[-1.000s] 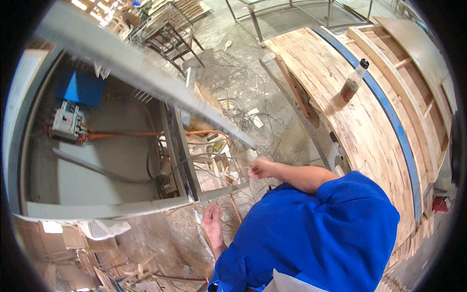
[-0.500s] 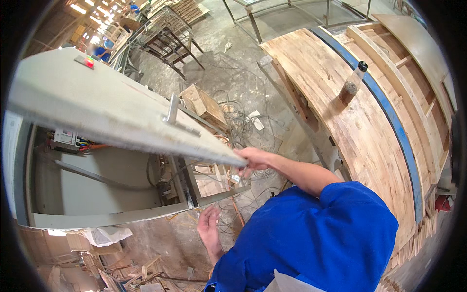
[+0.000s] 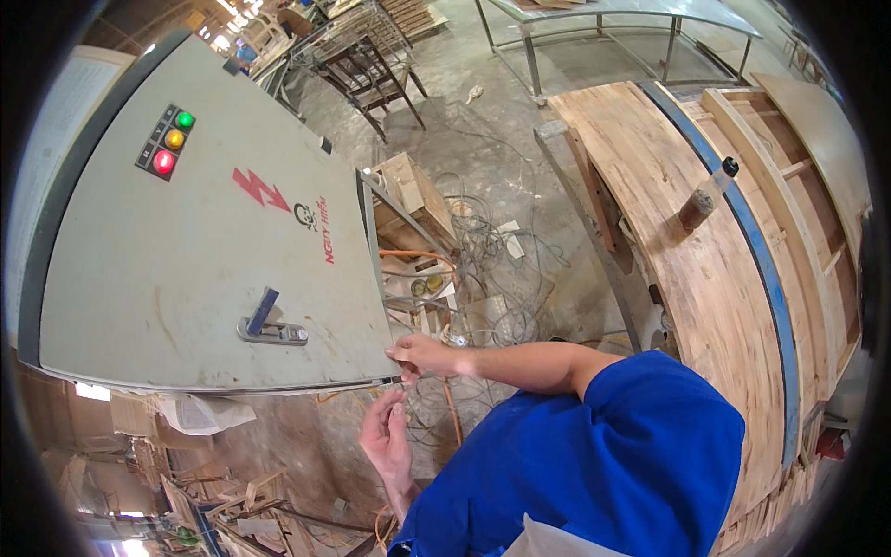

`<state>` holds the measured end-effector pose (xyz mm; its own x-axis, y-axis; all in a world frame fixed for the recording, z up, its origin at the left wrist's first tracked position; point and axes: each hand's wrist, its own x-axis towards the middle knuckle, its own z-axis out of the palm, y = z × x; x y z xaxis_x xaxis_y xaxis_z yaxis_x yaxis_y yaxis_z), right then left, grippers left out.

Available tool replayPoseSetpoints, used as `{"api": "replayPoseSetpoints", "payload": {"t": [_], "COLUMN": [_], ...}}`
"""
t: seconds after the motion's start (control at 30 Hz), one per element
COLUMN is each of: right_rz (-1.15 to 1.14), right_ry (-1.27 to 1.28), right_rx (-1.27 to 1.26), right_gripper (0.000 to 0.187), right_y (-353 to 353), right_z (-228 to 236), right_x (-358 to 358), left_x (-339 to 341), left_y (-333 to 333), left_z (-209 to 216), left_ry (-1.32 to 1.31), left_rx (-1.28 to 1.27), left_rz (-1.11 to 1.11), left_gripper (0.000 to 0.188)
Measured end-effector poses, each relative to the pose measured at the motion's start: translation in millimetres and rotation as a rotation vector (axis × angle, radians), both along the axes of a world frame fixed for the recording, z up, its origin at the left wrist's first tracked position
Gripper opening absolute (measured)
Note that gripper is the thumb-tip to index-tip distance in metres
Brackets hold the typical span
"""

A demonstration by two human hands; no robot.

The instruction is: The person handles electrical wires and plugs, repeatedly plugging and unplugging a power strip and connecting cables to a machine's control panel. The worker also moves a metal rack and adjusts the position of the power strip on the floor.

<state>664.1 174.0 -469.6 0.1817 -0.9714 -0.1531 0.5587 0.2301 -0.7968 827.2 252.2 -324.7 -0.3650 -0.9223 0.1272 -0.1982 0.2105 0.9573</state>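
Note:
A grey metal electrical cabinet door point(image 3: 200, 241) lies closed against its box at the left. My right hand point(image 3: 419, 356) is at the door's near right corner, fingers curled on its edge. My left hand point(image 3: 386, 444) is just below that corner, palm up, with fingers apart and nothing in them. On the door, a lever handle point(image 3: 264, 313) sticks out from its metal plate. Red, yellow and green lamps point(image 3: 174, 138) glow on a small panel farther up. Red warning marks point(image 3: 262, 189) and a black skull sign point(image 3: 304, 216) are on the door.
A long wooden worktop point(image 3: 687, 269) with a blue strip runs along the right, with a dark-capped bottle point(image 3: 701, 204) on it. Cables point(image 3: 497, 260) tangle across the floor by a wooden box point(image 3: 418, 197). Wood scraps point(image 3: 269, 501) lie at lower left; a dark chair point(image 3: 371, 79) stands beyond.
The cabinet door has swung shut, hiding the wiring inside. My right hand has moved left and down with its edge. My left hand has shifted slightly left.

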Motion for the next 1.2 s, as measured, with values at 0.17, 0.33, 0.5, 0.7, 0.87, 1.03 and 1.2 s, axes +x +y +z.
{"api": "replayPoseSetpoints", "payload": {"t": [0.17,0.33,0.5,0.7,0.87,1.03,1.2], "right_rz": [0.026,-0.024,-0.039,0.043,-0.086,-0.814,-1.348], "right_ry": [0.038,0.092,0.353,0.444,0.373,0.196,0.056], "right_rx": [0.023,0.008,0.027,-0.029,0.074,0.289,0.182], "right_gripper": [0.043,0.04,0.038,0.037,0.038,0.029,0.018], "right_y": [0.9,-2.2,-15.3,-38.3,-89.3,-189.0,-213.0], "right_z": [8.7,5.8,9.4,-2.0,-24.3,-86.5,-51.3], "right_x": [1.6,-2.5,-9.2,-45.8,-181.8,-382.4,-572.6], "left_x": [10.6,-5.0,-19.0,-55.3,-87.0,-134.8,-218.7], "left_y": [-13.0,-31.8,-57.1,-79.9,-89.6,-114.0,-177.2], "left_z": [-7.3,-12.9,-35.3,-39.8,-39.2,-66.5,-65.5], "left_ry": [0.002,0.066,0.093,0.016,-0.192,-0.299,-0.257], "left_rx": [0.028,0.079,0.091,-0.028,-0.075,0.106,0.306], "left_rz": [-0.033,-0.136,-0.226,-0.061,0.047,0.198,0.267], "left_gripper": [0.027,0.026,0.03,0.053,0.059,0.052,0.045]}}
